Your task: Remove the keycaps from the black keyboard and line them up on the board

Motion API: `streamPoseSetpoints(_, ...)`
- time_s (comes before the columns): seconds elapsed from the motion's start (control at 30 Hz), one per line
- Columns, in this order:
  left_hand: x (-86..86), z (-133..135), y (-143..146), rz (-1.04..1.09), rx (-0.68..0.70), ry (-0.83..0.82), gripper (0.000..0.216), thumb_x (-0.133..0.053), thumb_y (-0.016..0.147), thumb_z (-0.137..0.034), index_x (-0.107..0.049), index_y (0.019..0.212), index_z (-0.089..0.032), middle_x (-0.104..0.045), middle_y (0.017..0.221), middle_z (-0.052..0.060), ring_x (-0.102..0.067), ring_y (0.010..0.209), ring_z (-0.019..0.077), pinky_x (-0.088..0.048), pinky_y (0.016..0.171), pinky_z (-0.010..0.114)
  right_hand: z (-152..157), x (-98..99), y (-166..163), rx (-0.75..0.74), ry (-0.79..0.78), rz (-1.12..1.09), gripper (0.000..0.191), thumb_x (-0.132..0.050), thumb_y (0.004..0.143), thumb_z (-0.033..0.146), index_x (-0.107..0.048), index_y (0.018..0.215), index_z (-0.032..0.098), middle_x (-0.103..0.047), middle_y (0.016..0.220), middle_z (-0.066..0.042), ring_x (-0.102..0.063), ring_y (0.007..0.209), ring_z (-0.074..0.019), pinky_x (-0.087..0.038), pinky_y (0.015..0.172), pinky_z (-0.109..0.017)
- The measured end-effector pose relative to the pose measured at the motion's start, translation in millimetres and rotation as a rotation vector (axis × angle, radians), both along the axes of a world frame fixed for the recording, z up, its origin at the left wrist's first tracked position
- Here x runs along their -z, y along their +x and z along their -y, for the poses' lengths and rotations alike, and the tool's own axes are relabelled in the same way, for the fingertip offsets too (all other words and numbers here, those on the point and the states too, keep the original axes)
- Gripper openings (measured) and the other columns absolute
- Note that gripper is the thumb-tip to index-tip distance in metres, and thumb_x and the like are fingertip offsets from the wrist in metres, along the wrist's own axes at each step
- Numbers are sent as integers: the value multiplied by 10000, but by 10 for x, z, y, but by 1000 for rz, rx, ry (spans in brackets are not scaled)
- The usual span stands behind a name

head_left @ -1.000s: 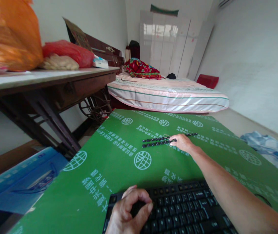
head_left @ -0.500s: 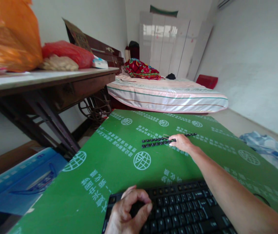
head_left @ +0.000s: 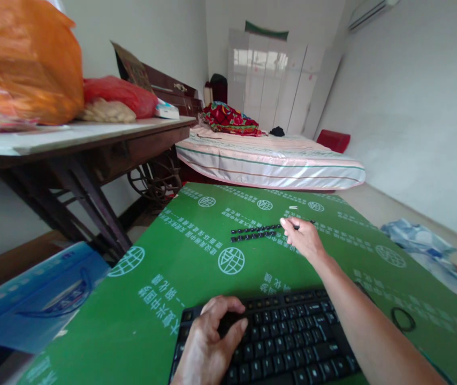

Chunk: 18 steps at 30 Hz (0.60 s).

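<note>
A black keyboard [head_left: 292,337] lies at the near edge of a green printed board [head_left: 180,267]. My left hand [head_left: 208,347] is curled over the keyboard's top left corner, thumb and fingers pinched together on the keys there. My right hand [head_left: 303,238] reaches out across the board to two rows of small black keycaps [head_left: 252,233]. Its fingers are bent and pressed together at the right end of the rows, and what they hold is hidden.
A dark wooden table [head_left: 92,144] with orange and red bags stands on the left, a blue box [head_left: 31,294] below it. A mattress [head_left: 268,160] lies beyond the board. A black ring [head_left: 403,319] lies on the board at the right, a blue cloth [head_left: 421,243] on the floor.
My right hand has drawn back a little from the keycap rows, and the thin metal piece by its fingers no longer shows. The left hand stays on the keyboard. The view has shifted slightly.
</note>
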<state>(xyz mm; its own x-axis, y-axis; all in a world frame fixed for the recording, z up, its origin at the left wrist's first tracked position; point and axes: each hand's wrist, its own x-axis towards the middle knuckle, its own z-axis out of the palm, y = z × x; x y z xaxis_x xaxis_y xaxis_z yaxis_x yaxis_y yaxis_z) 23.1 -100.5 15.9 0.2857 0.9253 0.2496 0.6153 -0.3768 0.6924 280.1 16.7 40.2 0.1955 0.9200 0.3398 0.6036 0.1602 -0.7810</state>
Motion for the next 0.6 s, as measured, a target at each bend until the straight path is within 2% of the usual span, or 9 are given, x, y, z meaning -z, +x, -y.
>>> streamPoseSetpoints(0.13,38,46,64,-222,63,145,432,-611,732,-294,-565,1144,-171,-591,1208,117,-520,1144,271,-444,956,430,455,-79,-48,80,96,-101,469,-427,810,574,-622,723,157,-560,541,1,-529,477,-123,-426,496,-217)
streamPoseSetpoints(0.27,71,64,110,-419,145,175,672,-640,684,-461,-497,1247,-123,-513,1295,182,-439,1211,355,-353,992,554,830,-26,-18,197,137,-90,497,-397,821,582,-601,648,163,-543,516,-7,-509,483,-132,-418,515,-232)
streamPoseSetpoints(0.4,-10,68,127,-473,175,121,723,-642,675,-468,-456,1286,-131,-516,1293,175,-451,1202,337,-323,1018,533,1097,51,-14,231,77,-114,501,-401,814,591,-594,625,169,-574,546,-39,-550,523,-158,-433,522,-241)
streamPoseSetpoints(0.6,-116,73,152,-468,195,66,726,-641,662,-482,-464,1274,-134,-516,1293,166,-436,1208,335,-292,1033,519,1339,35,-133,139,-29,-124,472,-419,807,586,-553,603,182,-549,496,-13,-484,411,-123,-381,428,-226)
